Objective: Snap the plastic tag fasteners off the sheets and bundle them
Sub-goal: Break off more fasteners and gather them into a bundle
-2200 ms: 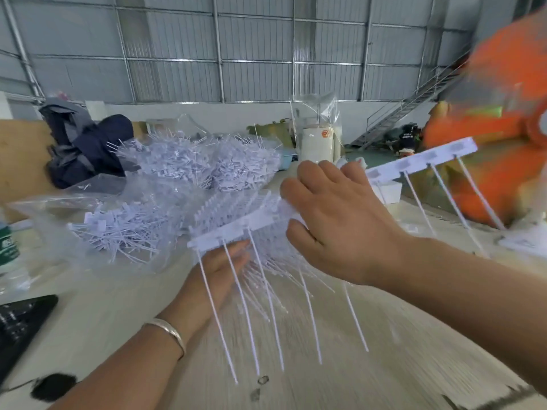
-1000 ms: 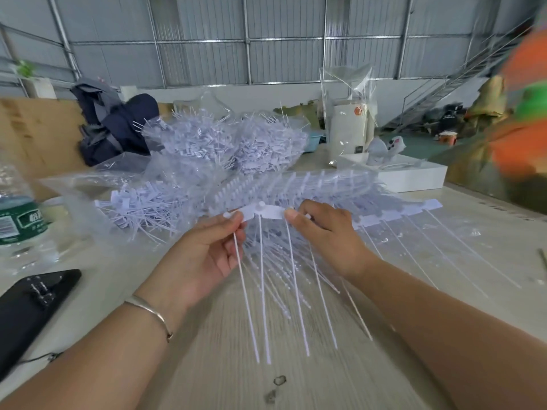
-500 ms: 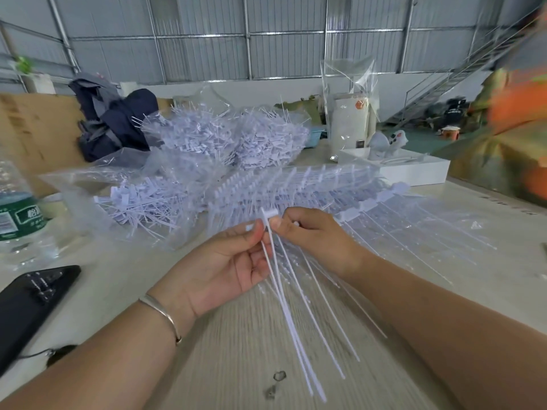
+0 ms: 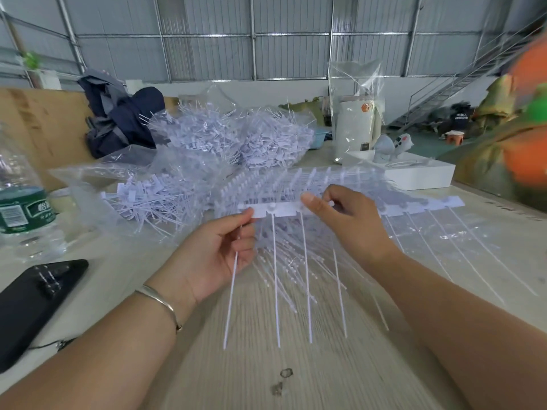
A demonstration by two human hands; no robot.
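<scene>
1. Tag fasteners (image 4: 306,279) are held up over the wooden table (image 4: 266,335) as a short white strip, four thin filaments hanging below the grip.
2. The strip's header bar (image 4: 279,211) is pinched at its left end by the left hand (image 4: 213,258), thumb and fingers closed on it, one filament running down past the palm.
3. The bar's other end is pinched by the right hand (image 4: 340,220), thumb on top and fingers curled behind it.
4. A longer sheet of fasteners (image 4: 461,206) extends right of the right-hand grip, apparently lying on the table; whether it is joined to the held strip cannot be told.
5. Beyond the grip lie stacked sheets (image 4: 296,184), and further back clear bags of loose fasteners (image 4: 231,140).
6. The strip is judged very light; the bar looks stiff and brittle enough to snap, the filaments thin, springy and easily tangled.
7. Hold is best taken on the flat bar close to a joint, not on the filaments, which would likely slip or bend.
</scene>
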